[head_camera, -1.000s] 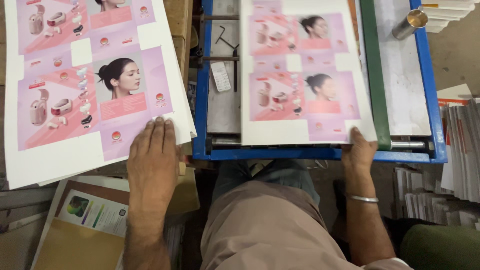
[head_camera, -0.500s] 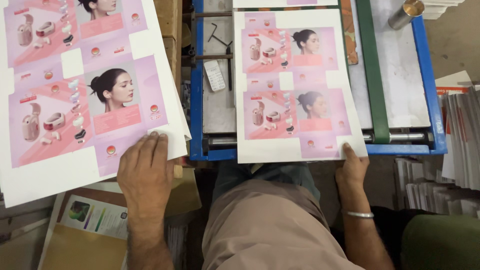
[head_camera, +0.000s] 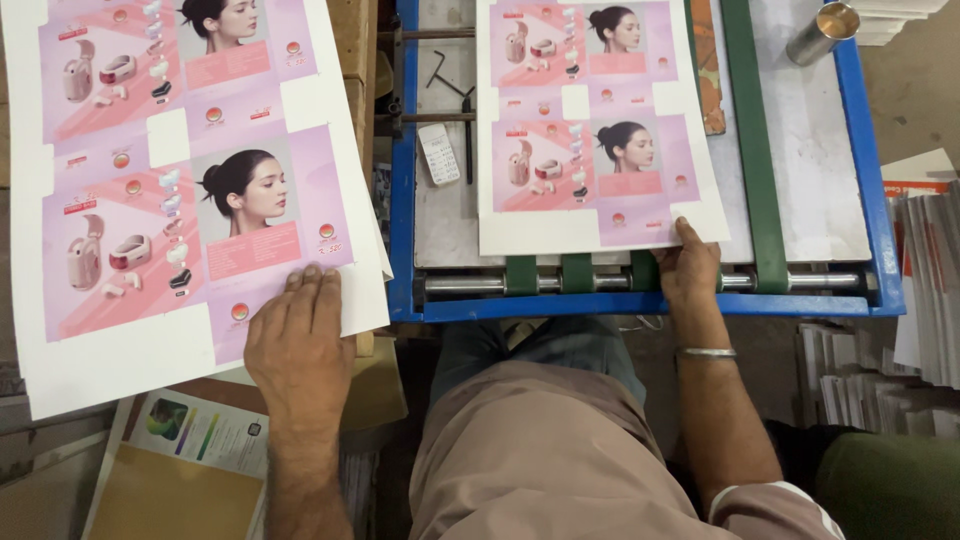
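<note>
My left hand (head_camera: 295, 345) lies flat, fingers together, on the near edge of a stack of pink printed sheets (head_camera: 170, 200) at the left. A single pink printed sheet (head_camera: 590, 130) lies on the bed of a blue-framed machine (head_camera: 640, 305). My right hand (head_camera: 688, 268) touches that sheet's near right corner with its fingertips, just above the metal roller (head_camera: 470, 284). A metal bangle sits on my right wrist.
Green belts (head_camera: 760, 150) run along the machine bed. A metal cylinder (head_camera: 822, 32) stands at the bed's far right. A small white remote-like device (head_camera: 438, 153) lies left of the sheet. Paper stacks (head_camera: 925, 290) sit at right, printed cartons (head_camera: 190, 440) below left.
The single sheet has slid away from me, up the machine bed, with my right hand following its near corner. My left hand stays on the stack at the left.
</note>
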